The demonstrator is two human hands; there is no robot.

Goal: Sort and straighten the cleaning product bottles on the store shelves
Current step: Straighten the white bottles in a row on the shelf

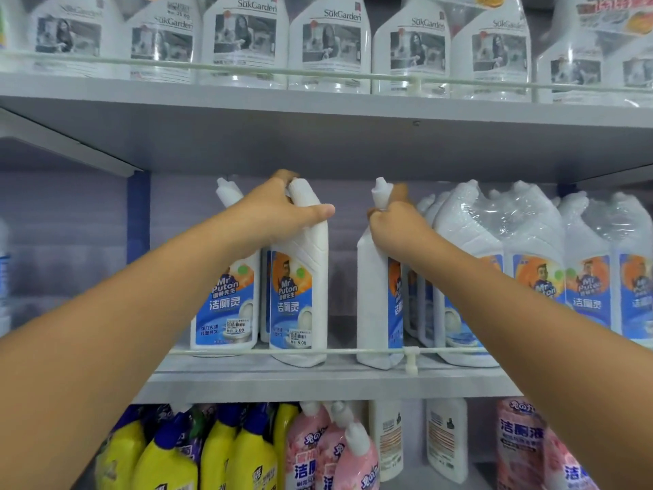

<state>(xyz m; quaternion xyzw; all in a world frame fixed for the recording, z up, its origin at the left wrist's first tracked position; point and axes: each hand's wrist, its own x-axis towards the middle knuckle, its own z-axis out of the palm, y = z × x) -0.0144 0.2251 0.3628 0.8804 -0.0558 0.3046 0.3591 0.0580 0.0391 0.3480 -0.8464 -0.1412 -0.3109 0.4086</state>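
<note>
On the middle shelf (pixel 318 380) stand white toilet-cleaner bottles with blue and orange labels. My left hand (pixel 279 213) grips the bent neck of one bottle (pixel 300 298), which faces forward at the shelf's front rail. A second bottle (pixel 226 298) stands just left of it, partly behind my wrist. My right hand (pixel 399 224) grips the neck of another bottle (pixel 378 305), which is turned sideways so its label faces right. A gap of bare shelf lies between the two held bottles.
Shrink-wrapped packs of the same cleaner (pixel 530 270) fill the shelf's right side. Large white jugs (pixel 328 44) line the shelf above. Below are yellow bottles (pixel 240 454), pink bottles (pixel 335 454) and white bottles (pixel 447 440). A thin rail (pixel 339 352) runs along the front.
</note>
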